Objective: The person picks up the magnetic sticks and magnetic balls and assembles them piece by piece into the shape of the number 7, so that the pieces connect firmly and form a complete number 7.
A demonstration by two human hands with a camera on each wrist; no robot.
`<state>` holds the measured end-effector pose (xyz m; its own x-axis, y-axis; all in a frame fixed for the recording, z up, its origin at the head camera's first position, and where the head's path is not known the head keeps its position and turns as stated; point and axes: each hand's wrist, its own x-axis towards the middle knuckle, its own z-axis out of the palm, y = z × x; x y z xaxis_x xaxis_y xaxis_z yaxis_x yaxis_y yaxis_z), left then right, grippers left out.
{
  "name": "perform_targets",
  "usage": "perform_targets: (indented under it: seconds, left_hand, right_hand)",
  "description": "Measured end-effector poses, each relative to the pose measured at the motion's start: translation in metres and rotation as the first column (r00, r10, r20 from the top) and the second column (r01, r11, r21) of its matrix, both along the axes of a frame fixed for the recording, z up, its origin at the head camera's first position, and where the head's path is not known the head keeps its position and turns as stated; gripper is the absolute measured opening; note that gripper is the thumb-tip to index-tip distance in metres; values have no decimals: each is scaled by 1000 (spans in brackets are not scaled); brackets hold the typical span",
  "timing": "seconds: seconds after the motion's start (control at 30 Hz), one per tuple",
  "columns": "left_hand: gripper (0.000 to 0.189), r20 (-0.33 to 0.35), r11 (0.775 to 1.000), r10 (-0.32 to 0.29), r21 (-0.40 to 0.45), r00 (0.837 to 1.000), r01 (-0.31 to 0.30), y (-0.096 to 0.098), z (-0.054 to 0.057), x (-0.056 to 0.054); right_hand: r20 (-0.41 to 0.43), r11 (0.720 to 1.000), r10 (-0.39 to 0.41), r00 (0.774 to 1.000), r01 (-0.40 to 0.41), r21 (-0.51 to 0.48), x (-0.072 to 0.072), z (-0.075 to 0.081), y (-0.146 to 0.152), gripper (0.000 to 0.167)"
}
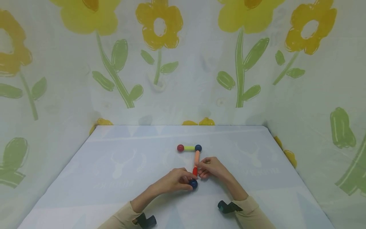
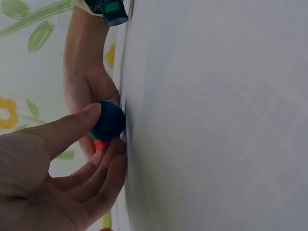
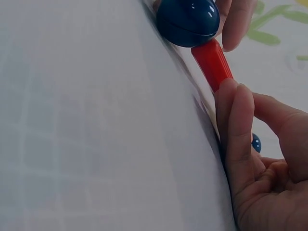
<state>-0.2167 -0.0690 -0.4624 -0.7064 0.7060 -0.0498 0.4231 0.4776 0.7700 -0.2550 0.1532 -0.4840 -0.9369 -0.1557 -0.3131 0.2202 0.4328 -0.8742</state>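
Note:
My left hand (image 1: 175, 181) pinches a dark blue ball (image 2: 109, 120) between thumb and fingers, close to the tabletop. A red rod (image 3: 211, 64) joins this ball and points away from me. Around the rod's far end, the thumb and fingers of my right hand (image 1: 213, 168) close in a pinch. Beyond it runs an orange rod (image 1: 197, 156), leading to a second blue ball (image 1: 198, 148). From there a yellow-green rod (image 1: 189, 148) reaches left to a red ball (image 1: 180, 148). Fingers hide where the red and orange rods meet.
A pale patterned cloth covers the table (image 1: 114, 165). Flower-printed curtains (image 1: 183, 70) stand behind it and on both sides. Dark wrist cameras are strapped at both sleeves, the right camera (image 1: 228, 207) hanging just above the near table area.

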Motion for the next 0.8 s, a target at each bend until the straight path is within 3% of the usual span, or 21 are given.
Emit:
perform_targets:
  seconds: [0.23,0.47,0.67,0.8]
  left_hand:
    - [44,1,1000,3,8,1000,-3,-11,-1,-3]
    - [54,-102,998,63,-3,993,-63,-32,9,-16]
    - [51,-190,985,160,-39,969,-170,-44,12,-28]
    - [48,-222,958,257,-70,941,-278,-49,10,-37]
  right_hand:
    - [11,1000,8,1000,-8,-4,-1,1,4,47]
    - [39,998,39,998,-38,-43,0,2,9,48]
    - [85,998,58,995,-56,-26,-2,6,14,47]
    - [43,998,65,997,-66,17,-6,9,19,42]
